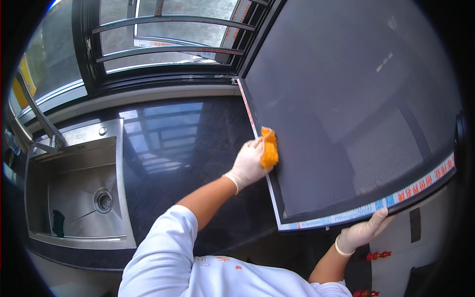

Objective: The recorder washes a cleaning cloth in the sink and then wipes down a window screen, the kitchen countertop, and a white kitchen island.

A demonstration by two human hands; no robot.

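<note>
My left hand (249,163), in a pale disposable glove, grips a fluffy orange cleaning pad (270,150). The pad rests on the left frame edge of a dark window screen (334,111), which is swung inward over the counter. At the screen's near edge, my right hand (365,230), gloved the same way, holds the frame from below with the thumb on the rim. Protective tape (345,219) bearing writing runs along this near edge. The fingers of my right hand are partly hidden behind the frame.
A steel sink (128,208) with a tall faucet (41,115) is set in the dark stone countertop (178,148) on the left. A dark green cloth or pad (58,223) lies in the basin. Behind the counter stands a black window frame (83,48) with horizontal bars (174,21).
</note>
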